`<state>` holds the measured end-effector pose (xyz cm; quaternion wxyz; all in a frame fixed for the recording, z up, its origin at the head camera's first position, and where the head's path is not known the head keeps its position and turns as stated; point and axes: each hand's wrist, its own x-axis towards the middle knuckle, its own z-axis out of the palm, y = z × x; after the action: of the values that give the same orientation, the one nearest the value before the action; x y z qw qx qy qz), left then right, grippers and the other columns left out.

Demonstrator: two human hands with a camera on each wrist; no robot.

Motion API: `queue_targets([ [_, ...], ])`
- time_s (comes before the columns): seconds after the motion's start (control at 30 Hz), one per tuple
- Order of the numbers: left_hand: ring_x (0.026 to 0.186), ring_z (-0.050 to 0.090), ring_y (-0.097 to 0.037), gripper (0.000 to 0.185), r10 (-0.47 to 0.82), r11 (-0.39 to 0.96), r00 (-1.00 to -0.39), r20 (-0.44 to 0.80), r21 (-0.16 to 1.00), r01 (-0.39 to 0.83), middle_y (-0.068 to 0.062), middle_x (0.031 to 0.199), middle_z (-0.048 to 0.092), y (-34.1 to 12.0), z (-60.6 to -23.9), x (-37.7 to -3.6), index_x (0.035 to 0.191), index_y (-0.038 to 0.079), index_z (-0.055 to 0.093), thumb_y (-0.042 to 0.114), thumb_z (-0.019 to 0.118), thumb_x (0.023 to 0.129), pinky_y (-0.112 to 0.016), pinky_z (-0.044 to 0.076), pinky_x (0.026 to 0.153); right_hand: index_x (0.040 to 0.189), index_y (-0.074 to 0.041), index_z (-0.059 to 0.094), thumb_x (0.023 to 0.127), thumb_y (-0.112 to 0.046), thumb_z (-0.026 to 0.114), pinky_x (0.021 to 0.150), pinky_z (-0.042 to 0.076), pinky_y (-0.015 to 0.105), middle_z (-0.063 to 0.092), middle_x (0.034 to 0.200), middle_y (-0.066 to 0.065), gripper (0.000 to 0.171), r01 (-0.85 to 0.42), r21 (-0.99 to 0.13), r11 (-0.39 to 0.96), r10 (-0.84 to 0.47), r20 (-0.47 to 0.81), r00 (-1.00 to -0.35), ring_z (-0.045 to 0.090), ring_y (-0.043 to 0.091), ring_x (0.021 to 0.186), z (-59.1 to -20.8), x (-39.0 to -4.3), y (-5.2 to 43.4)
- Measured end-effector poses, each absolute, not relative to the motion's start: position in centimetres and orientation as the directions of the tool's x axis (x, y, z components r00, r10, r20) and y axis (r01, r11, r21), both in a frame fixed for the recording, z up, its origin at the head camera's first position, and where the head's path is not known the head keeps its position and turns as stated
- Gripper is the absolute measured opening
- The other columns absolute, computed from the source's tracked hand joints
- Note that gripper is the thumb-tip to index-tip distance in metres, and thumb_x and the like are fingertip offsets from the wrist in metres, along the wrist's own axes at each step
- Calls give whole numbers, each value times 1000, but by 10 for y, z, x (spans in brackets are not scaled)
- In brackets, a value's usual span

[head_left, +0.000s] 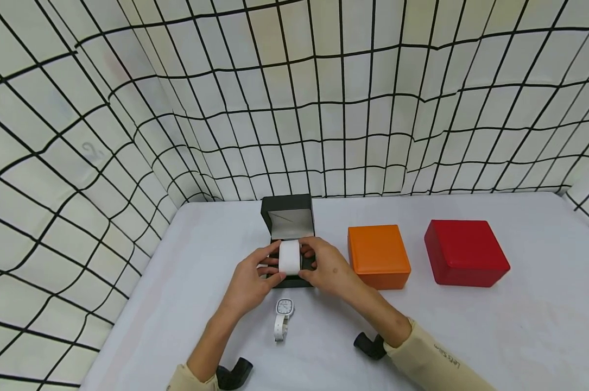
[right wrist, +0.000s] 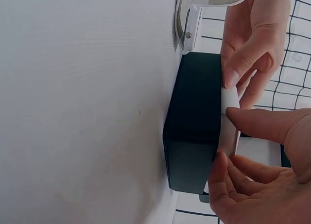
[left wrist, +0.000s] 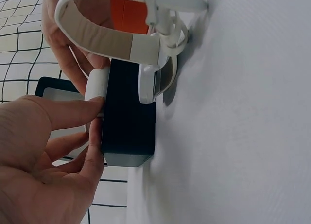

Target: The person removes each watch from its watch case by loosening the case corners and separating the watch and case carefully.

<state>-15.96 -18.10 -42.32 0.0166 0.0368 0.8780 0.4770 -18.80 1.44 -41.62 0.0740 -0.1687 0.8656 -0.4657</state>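
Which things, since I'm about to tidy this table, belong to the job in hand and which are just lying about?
Part of the job:
white cushion, gripped by left hand and right hand
open black box
white watch, probably, near the box

Just lying about, seemingly:
orange box, closed
red box, closed

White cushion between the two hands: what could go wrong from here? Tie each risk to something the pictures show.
1. The left hand and right hand pinch the white cushion at the opening of the dark box; uneven movement might tilt it.
2. The white watch lies in front of the box, so an arm pulled back could knock it.
3. The right hand also appears close to the orange box and might nudge it.
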Motion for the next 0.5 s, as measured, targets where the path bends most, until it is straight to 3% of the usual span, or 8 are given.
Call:
queue_targets([
  [0.5, 121, 67, -30, 68, 74, 564, -997, 20, 824, 58, -15, 141, 61, -177, -426, -161, 152, 7, 53, -4, 76, 89, -34, 58, 103, 141, 2, 55, 83, 1, 84, 98, 59, 42, 62, 127, 16, 64, -258, -811, 525, -380, 47, -924, 62, 27, 112, -421, -190, 16],
])
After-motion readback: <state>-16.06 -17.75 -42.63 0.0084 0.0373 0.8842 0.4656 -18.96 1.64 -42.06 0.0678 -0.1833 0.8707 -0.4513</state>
